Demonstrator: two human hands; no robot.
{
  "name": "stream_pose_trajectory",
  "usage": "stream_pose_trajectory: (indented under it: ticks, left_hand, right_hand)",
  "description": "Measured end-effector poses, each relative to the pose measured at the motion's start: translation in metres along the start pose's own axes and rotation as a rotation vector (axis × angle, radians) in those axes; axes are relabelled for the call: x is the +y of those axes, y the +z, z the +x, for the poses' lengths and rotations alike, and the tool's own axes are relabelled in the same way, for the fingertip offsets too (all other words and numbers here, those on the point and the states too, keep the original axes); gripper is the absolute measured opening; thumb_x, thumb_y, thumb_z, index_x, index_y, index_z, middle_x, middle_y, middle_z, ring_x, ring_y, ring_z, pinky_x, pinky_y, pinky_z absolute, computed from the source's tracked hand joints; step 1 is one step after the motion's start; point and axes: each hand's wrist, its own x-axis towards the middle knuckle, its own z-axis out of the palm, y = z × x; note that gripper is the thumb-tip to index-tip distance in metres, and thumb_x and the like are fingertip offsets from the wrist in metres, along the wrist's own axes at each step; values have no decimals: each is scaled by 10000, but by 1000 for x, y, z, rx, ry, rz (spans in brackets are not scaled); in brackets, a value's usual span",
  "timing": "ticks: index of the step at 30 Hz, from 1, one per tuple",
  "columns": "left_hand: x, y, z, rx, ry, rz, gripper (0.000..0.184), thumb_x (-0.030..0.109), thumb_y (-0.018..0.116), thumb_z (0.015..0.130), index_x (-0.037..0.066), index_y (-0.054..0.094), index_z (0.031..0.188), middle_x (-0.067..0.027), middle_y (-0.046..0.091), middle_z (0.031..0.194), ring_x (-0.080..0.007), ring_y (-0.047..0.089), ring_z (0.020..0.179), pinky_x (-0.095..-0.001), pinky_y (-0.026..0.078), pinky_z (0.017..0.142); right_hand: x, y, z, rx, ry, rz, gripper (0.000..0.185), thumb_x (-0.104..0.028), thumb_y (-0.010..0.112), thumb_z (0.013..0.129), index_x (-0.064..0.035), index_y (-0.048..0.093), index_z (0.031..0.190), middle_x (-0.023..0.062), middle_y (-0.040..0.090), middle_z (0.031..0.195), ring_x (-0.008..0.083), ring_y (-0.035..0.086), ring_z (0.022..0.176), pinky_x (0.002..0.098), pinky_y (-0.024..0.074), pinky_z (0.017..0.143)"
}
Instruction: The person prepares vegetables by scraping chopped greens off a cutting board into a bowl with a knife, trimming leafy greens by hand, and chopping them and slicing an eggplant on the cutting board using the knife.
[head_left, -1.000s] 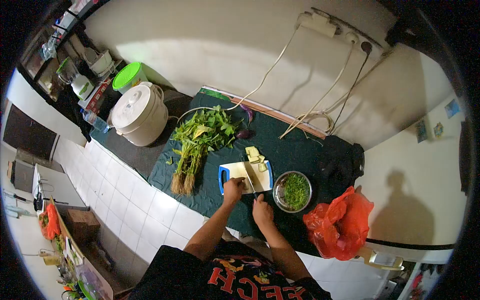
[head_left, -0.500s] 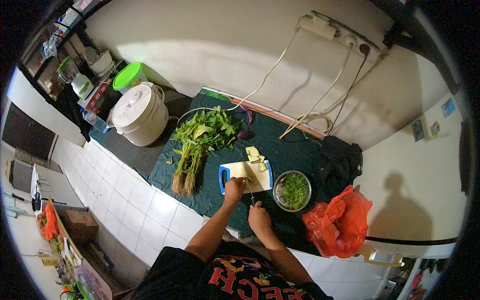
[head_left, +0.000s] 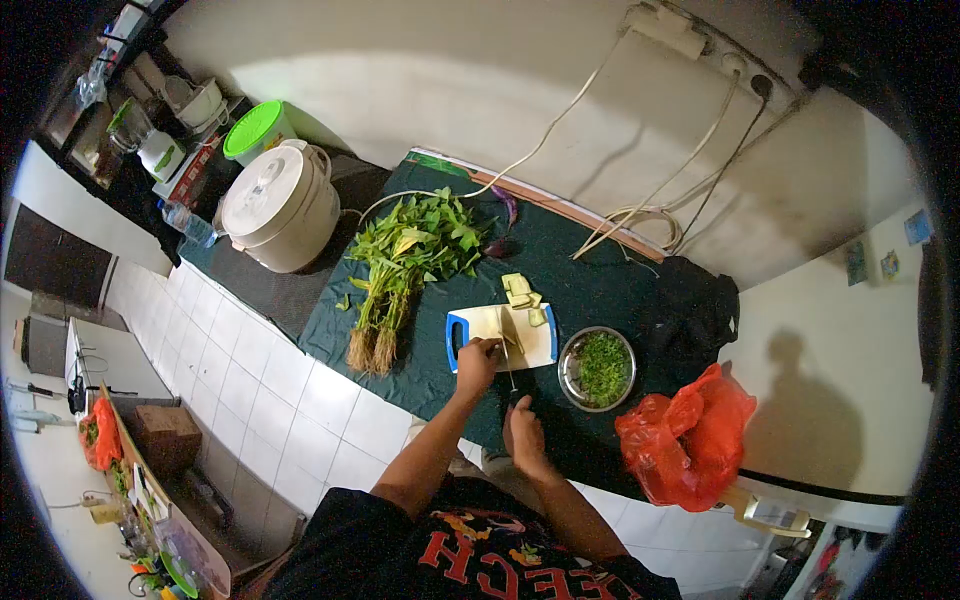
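Note:
My left hand (head_left: 478, 367) is closed at the near edge of a white cutting board (head_left: 541, 350) with blue ends, fingertips on a pale, yellowish block of food (head_left: 484, 324). What kind of food it is, I cannot make out. In my right hand (head_left: 524, 436) is the black handle of a knife (head_left: 514, 382); its thin blade points away from me across the board, beside the block. Several pale cut pieces (head_left: 519, 291) lie at the board's far edge. Right of the board stands a metal bowl (head_left: 568, 390) holding chopped greens (head_left: 604, 366).
Leafy greens with roots (head_left: 415, 245) lie on the dark green tablecloth (head_left: 420, 385), near a purple eggplant (head_left: 503, 246). A red plastic bag (head_left: 690, 440) sits at right, a black bag (head_left: 695, 312) behind it. A white rice cooker (head_left: 280, 210) stands at left. Cords hang along the wall.
The camera view has tilted slightly, moving the scene up and right. The knife and right hand have drawn back a little toward my body. My left hand stays on the block.

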Motion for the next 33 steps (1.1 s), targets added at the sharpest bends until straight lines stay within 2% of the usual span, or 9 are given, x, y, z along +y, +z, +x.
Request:
stream_pose_trajectory:
  ticks: [7, 15, 18, 20, 24, 26, 31, 33]
  left_hand:
    - [7, -4, 0, -11, -15, 41, 235, 101, 681, 820, 42, 743, 1039, -214, 688, 850, -348, 691, 761, -407, 542, 711]
    - [11, -2, -7, -4, -100, 34, 269, 85, 658, 807, 59, 741, 1062, -204, 703, 801, -319, 709, 713, -392, 549, 683]
    - [6, 0, -3, -36, -139, -25, 282, 79, 652, 799, 63, 737, 1068, -197, 703, 859, -355, 696, 774, -406, 549, 725]
    - [-4, 5, 0, -4, 29, 122, 269, 79, 651, 792, 55, 727, 1049, -195, 689, 938, -385, 672, 864, -430, 542, 783]
    - [-7, 0, 4, -91, 57, 153, 252, 83, 649, 792, 50, 708, 1035, -192, 670, 997, -392, 652, 936, -451, 528, 825]
    - [-16, -1, 5, -86, 91, 51, 259, 84, 645, 805, 56, 691, 1059, -178, 665, 999, -390, 652, 934, -452, 528, 819]
    - [-9, -6, 3, -94, 32, 37, 296, 124, 679, 818, 87, 683, 1111, -159, 664, 1020, -370, 656, 945, -434, 529, 829]
    - [-5, -12, 4, -129, -22, 1, 332, 175, 724, 802, 93, 685, 1122, -164, 662, 1073, -355, 659, 976, -411, 536, 855]
  right_hand:
    - [0, -2, 22, 70, -131, -66, 293, -273, 456, 1017, 13, 423, 1072, 289, 670, 807, 462, 674, 783, 530, 548, 676]
    - [15, -21, 13, 32, -128, -110, 316, -314, 452, 1016, -14, 430, 1116, 268, 685, 841, 464, 674, 798, 544, 542, 700]
    - [11, -26, 15, 59, -169, -106, 325, -320, 460, 1014, -12, 435, 1115, 259, 684, 826, 455, 678, 790, 547, 542, 690]
    - [9, -26, 15, 76, -186, -115, 329, -322, 463, 1013, -9, 437, 1112, 253, 683, 814, 450, 680, 785, 548, 542, 683]
    - [9, -13, 35, 130, -197, -199, 332, -322, 473, 1012, -9, 456, 1124, 218, 685, 776, 431, 687, 745, 541, 544, 635]
    - [2, -6, 37, 169, -197, -194, 339, -320, 479, 1010, -7, 461, 1139, 210, 685, 761, 428, 688, 729, 536, 544, 619]
    - [1, -2, 25, 165, -147, -238, 387, -323, 497, 1005, -3, 432, 1213, 238, 679, 746, 434, 687, 711, 520, 561, 638]
    - [5, 6, 19, 158, -71, -175, 359, -353, 504, 1004, -49, 445, 1186, 250, 691, 779, 424, 693, 701, 519, 566, 638]
